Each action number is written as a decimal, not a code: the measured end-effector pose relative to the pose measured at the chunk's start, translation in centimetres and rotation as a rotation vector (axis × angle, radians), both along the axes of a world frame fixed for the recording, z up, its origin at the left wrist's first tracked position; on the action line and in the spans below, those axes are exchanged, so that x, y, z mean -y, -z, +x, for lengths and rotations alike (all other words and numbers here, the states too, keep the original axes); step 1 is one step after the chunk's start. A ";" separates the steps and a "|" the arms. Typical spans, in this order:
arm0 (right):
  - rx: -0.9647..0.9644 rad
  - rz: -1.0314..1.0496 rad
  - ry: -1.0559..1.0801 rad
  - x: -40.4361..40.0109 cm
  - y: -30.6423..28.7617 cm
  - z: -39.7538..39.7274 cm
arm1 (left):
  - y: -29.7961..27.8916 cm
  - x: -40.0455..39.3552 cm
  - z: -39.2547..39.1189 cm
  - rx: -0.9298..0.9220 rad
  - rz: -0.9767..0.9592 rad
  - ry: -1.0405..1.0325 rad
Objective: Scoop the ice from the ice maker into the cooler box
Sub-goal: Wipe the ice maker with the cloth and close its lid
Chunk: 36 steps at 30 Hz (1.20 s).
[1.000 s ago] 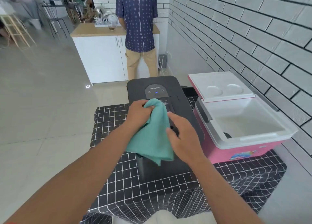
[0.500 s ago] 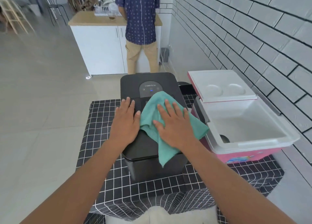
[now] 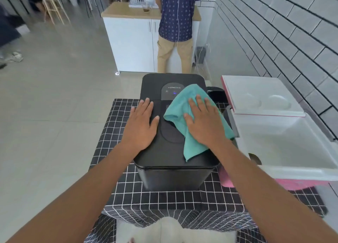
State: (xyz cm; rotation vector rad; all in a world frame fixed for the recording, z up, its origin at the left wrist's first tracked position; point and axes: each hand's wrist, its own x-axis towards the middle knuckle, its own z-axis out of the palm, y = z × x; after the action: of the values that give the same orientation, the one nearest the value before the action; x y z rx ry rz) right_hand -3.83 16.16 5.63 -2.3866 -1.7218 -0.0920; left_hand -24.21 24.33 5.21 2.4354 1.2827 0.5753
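A black ice maker (image 3: pixel 172 173) with its lid closed stands on a black checked tablecloth (image 3: pixel 118 162). My left hand (image 3: pixel 141 125) lies flat on the left part of the lid, fingers straight. My right hand (image 3: pixel 204 122) presses flat on a teal cloth (image 3: pixel 180 103) spread over the lid's right side. To the right stands a pink cooler box (image 3: pixel 285 147) with a white interior and its lid (image 3: pixel 259 94) folded back. No ice or scoop shows.
A person (image 3: pixel 176 28) in a patterned blue shirt stands at a white cabinet with a wooden top (image 3: pixel 131 41) behind the table. A white brick wall (image 3: pixel 283 32) runs along the right. Grey tiled floor lies to the left.
Both hands held the bunched teal cloth a second ago; now they lie flat on the lid. The right hand and cloth have slid towards the lid's right rear.
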 end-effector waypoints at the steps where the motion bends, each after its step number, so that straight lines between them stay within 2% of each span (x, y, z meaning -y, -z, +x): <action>1: 0.008 0.006 -0.037 2.0 0.3 -1.4 | 0.0 0.1 -0.1 0.018 -0.004 -0.021; 5: 0.017 -0.042 -0.247 5.6 0.6 -6.0 | 0.2 0.8 -0.6 0.149 -0.061 -0.117; 9: 0.014 -0.057 -0.393 1.6 -0.2 -7.5 | 0.1 2.0 -2.5 0.396 -0.251 -0.172; 12: -0.002 -0.074 -0.382 -3.1 -0.4 -8.1 | 0.2 2.9 -4.5 0.523 -0.317 -0.145; 19: -0.078 -0.107 -0.311 -11.1 -1.9 -7.3 | 0.1 3.3 -6.2 0.540 -0.349 -0.184; 22: -0.078 -0.088 -0.298 -8.0 -1.7 -8.5 | -0.1 2.8 -6.2 0.608 -0.342 -0.199; 25: -0.065 -0.041 -0.345 -0.7 -0.6 -9.9 | -0.2 2.4 -5.4 0.669 -0.324 -0.205; 27: -0.076 -0.051 -0.338 3.5 -0.2 -9.2 | -0.3 2.4 -4.3 0.648 -0.362 -0.159; 29: -0.078 -0.069 -0.281 5.4 -0.1 -7.1 | -0.2 2.6 -2.9 0.525 -0.342 -0.063; 31: -0.073 -0.078 -0.212 5.2 -0.2 -4.7 | 0.0 2.7 -1.7 0.380 -0.260 0.023; 36: -0.134 -0.043 -0.032 0.8 -0.5 0.4 | 0.4 1.6 -1.4 0.248 -0.176 0.052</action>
State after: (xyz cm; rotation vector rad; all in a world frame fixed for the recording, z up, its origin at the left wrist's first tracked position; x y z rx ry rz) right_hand -3.46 15.32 6.17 -2.3355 -1.7162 0.1075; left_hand -25.63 22.76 4.79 2.1697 1.1162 0.6942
